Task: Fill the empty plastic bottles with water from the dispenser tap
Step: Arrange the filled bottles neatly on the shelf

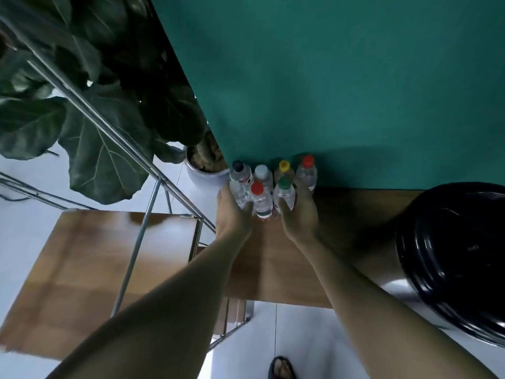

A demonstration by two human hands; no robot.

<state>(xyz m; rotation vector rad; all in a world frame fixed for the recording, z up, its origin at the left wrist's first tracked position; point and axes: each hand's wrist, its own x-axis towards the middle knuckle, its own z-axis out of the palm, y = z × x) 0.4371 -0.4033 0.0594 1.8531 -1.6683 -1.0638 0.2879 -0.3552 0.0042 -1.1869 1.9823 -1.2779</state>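
Several clear plastic bottles stand clustered on the wooden table [341,214] against the teal wall. Their caps are dark [238,165], white [261,169], yellow [284,165], red at the back right [308,160], red in front [257,188] and green [285,183]. My left hand [232,212] wraps round the clear bottle at the cluster's left edge [240,193]. My right hand [297,212] grips the green-capped bottle from the right, thumb across its front. A large dispenser with a black lid [451,258] stands at the right; its tap is not in view.
A metal rack frame [114,132] slants across the left, with a lower wooden shelf [95,269] beneath it. A big-leafed plant in a white pot [202,170] stands left of the bottles. White floor tiles and a sandalled foot [281,369] show below.
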